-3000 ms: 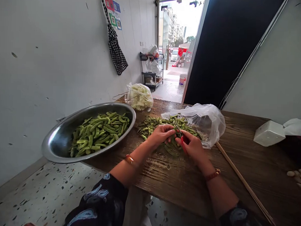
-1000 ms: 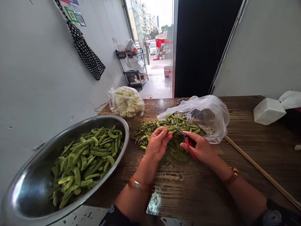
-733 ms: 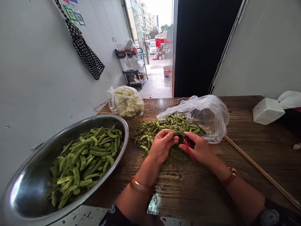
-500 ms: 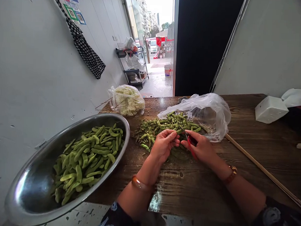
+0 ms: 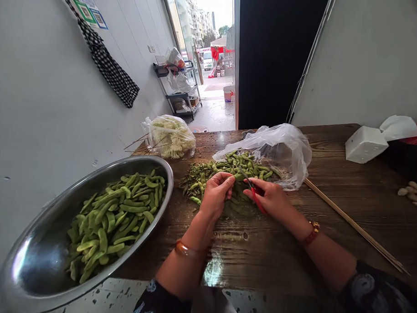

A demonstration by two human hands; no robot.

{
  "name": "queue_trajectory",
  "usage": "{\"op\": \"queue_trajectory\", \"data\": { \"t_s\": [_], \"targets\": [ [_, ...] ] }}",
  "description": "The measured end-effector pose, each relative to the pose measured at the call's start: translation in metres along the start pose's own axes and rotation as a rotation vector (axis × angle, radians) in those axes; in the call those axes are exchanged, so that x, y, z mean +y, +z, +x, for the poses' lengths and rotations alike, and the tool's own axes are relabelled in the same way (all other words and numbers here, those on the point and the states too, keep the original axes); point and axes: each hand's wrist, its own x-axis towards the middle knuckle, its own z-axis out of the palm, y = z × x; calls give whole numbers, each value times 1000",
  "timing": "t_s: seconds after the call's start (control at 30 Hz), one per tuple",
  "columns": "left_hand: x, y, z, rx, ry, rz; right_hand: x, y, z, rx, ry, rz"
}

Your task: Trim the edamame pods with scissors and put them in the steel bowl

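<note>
Between the fingertips of my left hand [image 5: 218, 189] is a green edamame pod [image 5: 239, 177], its right end by the scissor blades. My right hand [image 5: 271, 198] is closed round red-handled scissors [image 5: 258, 201], whose dark blades point up and left. Just beyond both hands lies a heap of edamame pods [image 5: 251, 166], with small trimmed bits [image 5: 193, 175] piled at its left side. At the left, a large steel basin [image 5: 42, 260] holds many pods [image 5: 119, 217].
A clear plastic bag [image 5: 287, 148] lies open behind the heap. Bagged cauliflower [image 5: 171, 137] stands at the back left. Thin wooden skewers [image 5: 353, 223] stretch across the right side, near a white tissue pack [image 5: 366, 143] and several peanuts [image 5: 412, 192]. The wooden table [image 5: 276, 259] ends close to my body.
The view has swung slightly right, so everything sits further left in it. My hands remain together over the table, holding the pod and the scissors.
</note>
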Motion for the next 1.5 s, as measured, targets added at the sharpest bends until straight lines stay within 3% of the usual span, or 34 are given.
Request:
{"op": "queue_trajectory", "data": {
  "t_s": [0.1, 0.23, 0.37, 0.47, 0.63, 0.77, 0.87, 1.03, 1.13, 1.5],
  "targets": [
    [4, -5, 3, 61, 34, -36, 1, -2, 1, 21, 17, 5],
    [11, -14, 7, 171, 56, -250, 4, -5, 3, 81, 15, 58],
    [11, -22, 11, 148, -1, -278, 4, -6, 3, 81, 10, 80],
    [5, -23, 15, 117, 7, 6, 1, -5, 1, 81, 3, 75],
    [-7, -19, 18, 118, 307, 707, -2, -4, 1, 83, 2, 52],
    [-11, -20, 20, 108, 372, 853, -3, -4, 1, 78, 9, 61],
    [-10, -21, 20, 97, 301, 688, -4, -5, 2, 55, 13, 74],
    [-2, -18, 12, 37, 10, 136, -2, -5, 3, 36, 46, 105],
    [3, -15, 8, 6, -68, -70, 2, -4, 3, -6, 54, 182],
    [0, -5, 0, -92, -114, -81, 9, 0, 6, -51, 107, 359]
  ]
}}
